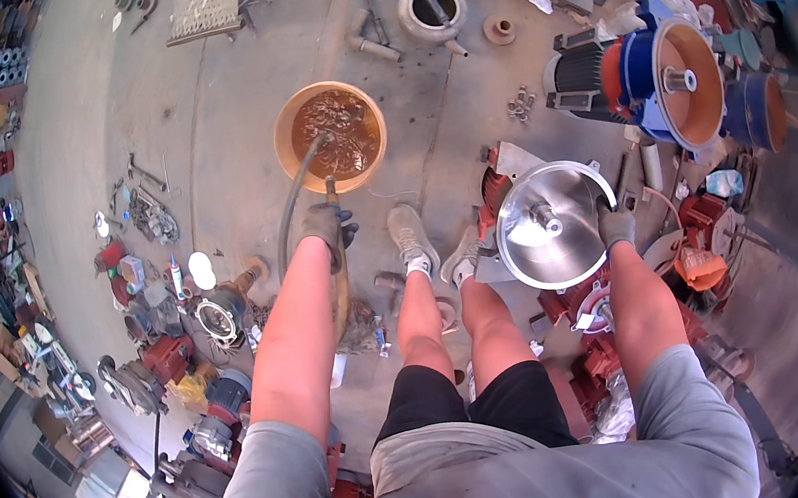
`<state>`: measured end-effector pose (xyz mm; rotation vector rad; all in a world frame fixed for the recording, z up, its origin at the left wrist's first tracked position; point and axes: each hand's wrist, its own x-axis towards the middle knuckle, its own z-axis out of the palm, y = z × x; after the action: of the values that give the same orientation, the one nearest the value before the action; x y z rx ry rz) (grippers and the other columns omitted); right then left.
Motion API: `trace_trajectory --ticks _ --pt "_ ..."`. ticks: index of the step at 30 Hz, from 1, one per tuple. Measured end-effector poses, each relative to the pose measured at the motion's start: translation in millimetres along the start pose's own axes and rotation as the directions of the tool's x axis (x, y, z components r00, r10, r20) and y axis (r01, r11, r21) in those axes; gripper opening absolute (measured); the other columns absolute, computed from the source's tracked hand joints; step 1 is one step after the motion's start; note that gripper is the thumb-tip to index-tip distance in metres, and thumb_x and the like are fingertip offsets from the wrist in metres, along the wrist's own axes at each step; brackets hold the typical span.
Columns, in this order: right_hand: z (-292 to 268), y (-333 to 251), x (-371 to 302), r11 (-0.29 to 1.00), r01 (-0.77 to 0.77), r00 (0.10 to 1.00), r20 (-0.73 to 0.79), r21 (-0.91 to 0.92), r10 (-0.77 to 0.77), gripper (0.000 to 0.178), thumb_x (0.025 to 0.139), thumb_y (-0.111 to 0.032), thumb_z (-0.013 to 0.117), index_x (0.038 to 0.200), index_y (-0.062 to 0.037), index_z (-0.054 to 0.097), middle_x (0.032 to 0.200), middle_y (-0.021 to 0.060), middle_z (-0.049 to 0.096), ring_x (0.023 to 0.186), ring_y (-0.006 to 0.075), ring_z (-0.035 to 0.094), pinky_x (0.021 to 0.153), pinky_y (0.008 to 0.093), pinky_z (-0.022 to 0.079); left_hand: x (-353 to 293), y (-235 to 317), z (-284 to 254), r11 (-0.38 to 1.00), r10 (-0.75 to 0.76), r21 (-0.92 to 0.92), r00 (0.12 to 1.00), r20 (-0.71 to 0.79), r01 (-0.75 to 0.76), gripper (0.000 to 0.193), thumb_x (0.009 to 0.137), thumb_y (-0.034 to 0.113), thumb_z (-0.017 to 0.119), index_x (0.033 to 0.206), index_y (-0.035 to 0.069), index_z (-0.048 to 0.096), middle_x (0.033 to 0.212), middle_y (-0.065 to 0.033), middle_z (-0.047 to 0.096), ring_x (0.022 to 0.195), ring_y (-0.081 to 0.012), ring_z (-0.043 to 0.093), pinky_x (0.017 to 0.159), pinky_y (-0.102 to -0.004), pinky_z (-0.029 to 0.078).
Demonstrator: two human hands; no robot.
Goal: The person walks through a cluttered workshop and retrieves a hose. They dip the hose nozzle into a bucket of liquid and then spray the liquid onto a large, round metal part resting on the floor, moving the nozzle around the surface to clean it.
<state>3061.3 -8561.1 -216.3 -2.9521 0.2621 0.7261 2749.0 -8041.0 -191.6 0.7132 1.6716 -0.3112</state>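
My left hand (326, 226), in a dark glove, is closed round a yellowish-brown hose (343, 302). The hose's upper end points into an orange bucket (283, 150) of rippling brown liquid. A dark grey hose (287, 225) runs past the left of that hand and over the bucket's rim. On my right, a shiny round metal housing (561, 253) lies tilted with its bowl-shaped inside facing up and a hub at its middle. My gloved right hand (617, 223) grips its right rim; some of the fingers are hidden.
A blue motor unit (641, 81) with an orange-lined housing stands at the right. Ahead are a round metal casing (409, 18) and a pile of nuts (521, 104). Red motor parts lie beside my legs. A ring-shaped flange (217, 319) and tools lie at the left.
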Motion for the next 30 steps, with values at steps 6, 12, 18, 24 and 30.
trace_trajectory --ticks 6,12,18,24,30 --pt "8 56 23 1.000 -0.019 0.995 0.101 0.004 0.019 0.068 0.094 -0.065 0.068 0.128 -0.0066 0.075 0.114 0.0309 0.075 0.116 0.0495 0.070 0.099 0.0544 0.053 -13 5 1 0.999 0.019 0.026 0.999 -0.030 -0.019 0.031 0.112 0.029 0.051 0.137 0.011 0.056 0.110 -0.0088 0.072 0.073 -0.0195 0.070 0.054 -0.0280 0.057" --pt "1 68 55 1.000 -0.019 0.992 0.122 0.006 0.018 0.070 0.093 -0.065 0.070 0.119 -0.0004 0.078 0.108 0.0296 0.077 0.113 0.0444 0.073 0.098 0.0521 0.054 4 -8 12 0.988 0.054 0.147 0.992 -0.111 -0.037 0.033 0.111 0.027 0.052 0.139 0.008 0.056 0.109 -0.0107 0.072 0.072 -0.0199 0.070 0.057 -0.0279 0.059" --pt "9 97 50 0.994 -0.007 0.998 0.065 0.113 0.000 0.052 0.100 -0.048 0.070 0.139 -0.0139 0.069 0.127 0.0269 0.073 0.117 0.0463 0.070 0.100 0.0519 0.054 -12 -6 36 0.912 0.073 0.410 0.986 -0.149 -0.006 0.040 0.112 0.036 0.054 0.145 0.013 0.056 0.106 -0.0126 0.073 0.068 -0.0223 0.071 0.059 -0.0344 0.062" --pt "-8 96 40 0.999 0.017 0.995 0.102 -0.033 -0.013 0.094 0.092 -0.053 0.077 0.165 -0.0174 0.030 0.151 0.0264 0.056 0.137 0.0507 0.055 0.112 0.0566 0.047 -51 28 64 0.780 0.169 0.626 0.964 -0.204 -0.004 0.049 0.110 0.047 0.055 0.146 0.014 0.056 0.097 -0.0094 0.071 0.063 -0.0199 0.067 0.058 -0.0341 0.061" --pt "-41 30 -44 0.836 0.490 0.843 -0.381 0.248 -0.381 0.075 0.093 -0.040 0.080 0.152 -0.0024 0.052 0.146 0.0250 0.060 0.135 0.0429 0.058 0.111 0.0523 0.048 -67 41 64 0.828 0.278 0.552 0.926 -0.256 -0.096 0.040 0.110 0.047 0.059 0.106 0.007 0.065 0.067 -0.0033 0.057 0.051 -0.0175 0.056 0.046 -0.0339 0.048"
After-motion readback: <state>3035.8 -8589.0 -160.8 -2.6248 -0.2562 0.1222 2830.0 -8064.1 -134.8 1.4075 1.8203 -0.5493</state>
